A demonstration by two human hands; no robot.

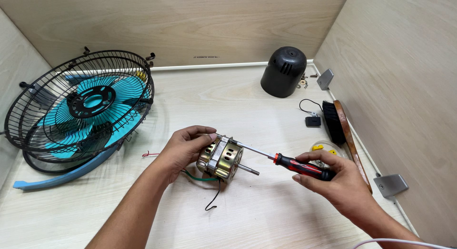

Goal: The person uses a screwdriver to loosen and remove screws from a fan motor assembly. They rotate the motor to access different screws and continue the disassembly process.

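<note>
Motor (221,158) already out of fan (78,111), cover (283,71) off; left hand (183,149) gripping motor, right hand (333,180) gripping screwdriver (285,161), tip at casing screw, not yet out.
</note>
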